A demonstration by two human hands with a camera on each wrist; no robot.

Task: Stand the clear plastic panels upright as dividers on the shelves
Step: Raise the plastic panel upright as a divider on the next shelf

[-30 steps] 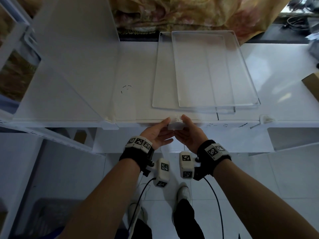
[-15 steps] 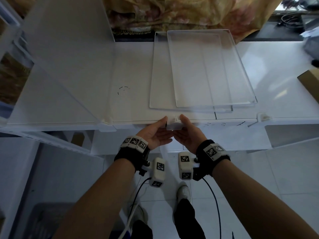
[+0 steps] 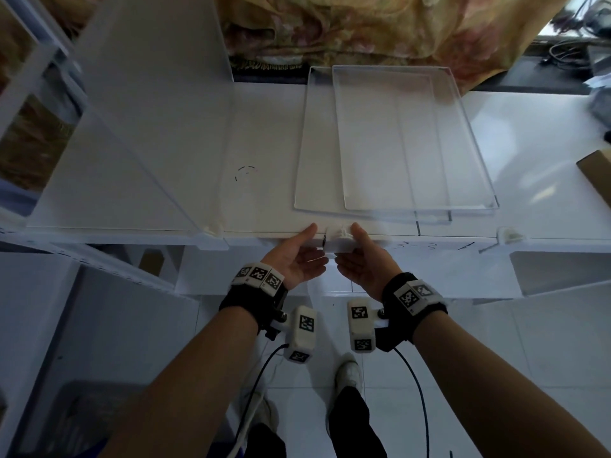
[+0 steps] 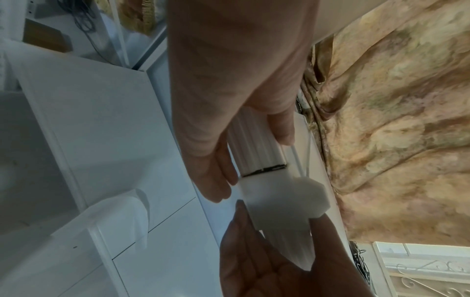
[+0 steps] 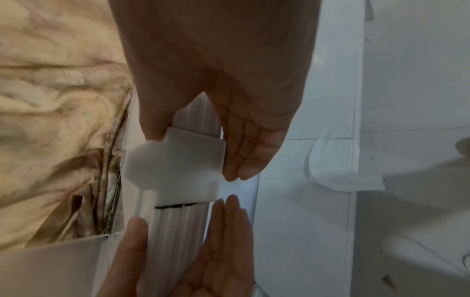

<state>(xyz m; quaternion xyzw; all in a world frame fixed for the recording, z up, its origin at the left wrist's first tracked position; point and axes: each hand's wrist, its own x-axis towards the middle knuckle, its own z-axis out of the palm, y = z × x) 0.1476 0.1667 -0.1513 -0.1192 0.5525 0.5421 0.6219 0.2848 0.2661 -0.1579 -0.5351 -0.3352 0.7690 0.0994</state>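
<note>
Clear plastic panels (image 3: 396,143): two lie flat, overlapped, on top shelf (image 3: 264,143), back-right of both hands; another panel (image 3: 139,104) stands upright at left in a white clip (image 3: 211,230). Left hand (image 3: 294,259) & right hand (image 3: 362,259) flank a white clip holder (image 3: 339,238) on shelf's front edge (image 4: 254,152). Both w/ fingers straight, together, under the edge, thumbs on top; right thumb touches holder.
</note>
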